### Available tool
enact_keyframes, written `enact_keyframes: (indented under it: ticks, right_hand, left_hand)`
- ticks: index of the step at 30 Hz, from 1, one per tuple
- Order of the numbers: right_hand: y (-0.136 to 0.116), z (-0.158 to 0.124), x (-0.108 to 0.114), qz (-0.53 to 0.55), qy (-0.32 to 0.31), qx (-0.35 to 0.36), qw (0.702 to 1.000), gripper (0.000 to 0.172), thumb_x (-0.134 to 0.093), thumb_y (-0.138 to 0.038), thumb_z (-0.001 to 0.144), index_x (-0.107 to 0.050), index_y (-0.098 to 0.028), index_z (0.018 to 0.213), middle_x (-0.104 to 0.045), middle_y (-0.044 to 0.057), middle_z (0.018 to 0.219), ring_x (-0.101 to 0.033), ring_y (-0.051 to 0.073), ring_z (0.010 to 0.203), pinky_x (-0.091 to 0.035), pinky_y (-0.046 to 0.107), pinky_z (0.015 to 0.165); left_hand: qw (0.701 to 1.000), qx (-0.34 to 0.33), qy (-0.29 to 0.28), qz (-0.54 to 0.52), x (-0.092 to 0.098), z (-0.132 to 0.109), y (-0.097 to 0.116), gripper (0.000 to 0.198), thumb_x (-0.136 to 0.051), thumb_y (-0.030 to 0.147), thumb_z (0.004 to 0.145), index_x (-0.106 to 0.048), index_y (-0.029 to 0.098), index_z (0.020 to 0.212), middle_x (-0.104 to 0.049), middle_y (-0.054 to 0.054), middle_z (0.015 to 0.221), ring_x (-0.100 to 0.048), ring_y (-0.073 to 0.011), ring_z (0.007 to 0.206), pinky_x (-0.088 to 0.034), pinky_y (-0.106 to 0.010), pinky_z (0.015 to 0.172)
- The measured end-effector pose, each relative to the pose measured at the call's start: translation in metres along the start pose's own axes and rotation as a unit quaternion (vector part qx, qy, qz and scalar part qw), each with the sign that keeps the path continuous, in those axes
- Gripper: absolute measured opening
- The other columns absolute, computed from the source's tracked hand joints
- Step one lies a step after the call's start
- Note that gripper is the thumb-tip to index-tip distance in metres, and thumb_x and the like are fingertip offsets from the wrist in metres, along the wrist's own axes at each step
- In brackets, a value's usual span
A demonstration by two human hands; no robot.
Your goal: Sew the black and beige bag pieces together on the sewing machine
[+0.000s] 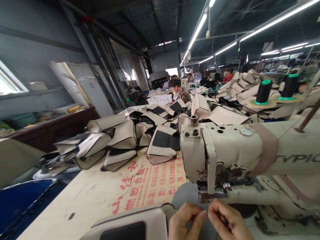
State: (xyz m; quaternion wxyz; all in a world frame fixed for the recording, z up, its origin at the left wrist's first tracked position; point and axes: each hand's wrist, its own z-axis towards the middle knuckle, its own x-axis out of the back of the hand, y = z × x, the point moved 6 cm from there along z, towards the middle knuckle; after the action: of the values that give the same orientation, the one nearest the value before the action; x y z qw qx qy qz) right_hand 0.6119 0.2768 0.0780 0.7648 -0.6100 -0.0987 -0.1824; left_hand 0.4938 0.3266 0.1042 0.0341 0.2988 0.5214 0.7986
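Observation:
My left hand and my right hand are close together at the bottom, in front of the sewing machine's needle end. Fingers and thumb of the left are pinched together; whatever lies between them is too small to make out. The right is also closed, with a small dark thing partly showing under its fingers that I cannot name. Against the left hand lies a beige sewn case with dark edging and a black panel. Behind the fingers shows a grey round plate.
Many beige and black sewn cases are heaped across the plywood table, which bears red print. Black thread spools stand above the machine at right. A blue container sits lower left. Another person sits beyond the heap.

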Motion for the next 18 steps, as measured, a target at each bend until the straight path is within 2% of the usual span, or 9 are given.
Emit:
enact_keyframes:
  ticks: [3,6,9,11,15,18]
  right_hand:
    - [0.002,0.005,0.003,0.026,0.023,-0.014,0.999,0.030,-0.038,-0.039,0.091,-0.047,-0.019,0.072,-0.043,-0.002,0.065,-0.044,0.011,0.058,-0.035,0.018,0.055]
    - [0.009,0.005,0.006,0.067,0.059,-0.052,0.995,0.032,-0.039,-0.043,0.091,-0.047,-0.019,0.072,-0.044,-0.002,0.063,-0.044,0.012,0.059,-0.037,0.018,0.056]
    - [0.013,0.004,0.007,0.099,0.081,-0.082,0.988,0.032,-0.040,-0.044,0.090,-0.048,-0.018,0.073,-0.047,-0.001,0.065,-0.047,0.013,0.063,-0.040,0.019,0.060]
    - [0.012,0.004,0.006,0.098,0.073,-0.080,0.989,0.032,-0.042,-0.044,0.089,-0.050,-0.018,0.074,-0.049,-0.001,0.066,-0.049,0.014,0.064,-0.040,0.020,0.061]
    - [0.008,0.006,0.004,0.090,0.055,-0.065,0.992,0.032,-0.044,-0.044,0.088,-0.055,-0.017,0.074,-0.054,0.000,0.066,-0.051,0.014,0.063,-0.041,0.020,0.060]
    - [0.009,0.005,0.007,0.104,0.092,-0.082,0.987,0.030,-0.051,-0.044,0.084,-0.057,-0.017,0.072,-0.057,0.000,0.066,-0.053,0.014,0.061,-0.043,0.019,0.058]
  left_hand:
    - [0.996,0.038,0.061,-0.046,-0.003,0.001,-0.009,0.023,-0.059,0.033,0.078,-0.064,0.016,0.063,-0.060,-0.002,0.061,-0.055,-0.0105,0.058,-0.044,-0.017,0.055]
    - [0.981,0.114,0.063,-0.146,-0.015,-0.002,-0.020,0.026,-0.059,0.039,0.077,-0.066,0.015,0.070,-0.061,-0.002,0.063,-0.056,-0.0116,0.059,-0.046,-0.018,0.056]
    - [0.949,0.171,0.074,-0.253,-0.025,-0.004,-0.028,0.030,-0.064,0.043,0.072,-0.069,0.017,0.083,-0.067,-0.005,0.078,-0.061,-0.0167,0.074,-0.049,-0.024,0.069]
    - [0.932,0.186,0.090,-0.298,-0.028,-0.003,-0.030,0.031,-0.068,0.043,0.067,-0.070,0.018,0.085,-0.068,-0.005,0.084,-0.060,-0.0180,0.080,-0.049,-0.026,0.074]
    - [0.922,0.202,0.108,-0.312,-0.027,0.002,-0.026,0.021,-0.072,0.038,0.065,-0.072,0.017,0.069,-0.063,-0.002,0.071,-0.058,-0.0147,0.073,-0.047,-0.023,0.071]
    - [0.907,0.215,0.103,-0.346,-0.030,0.005,-0.026,0.022,-0.071,0.037,0.066,-0.072,0.016,0.070,-0.063,-0.002,0.071,-0.056,-0.0156,0.076,-0.045,-0.025,0.075]
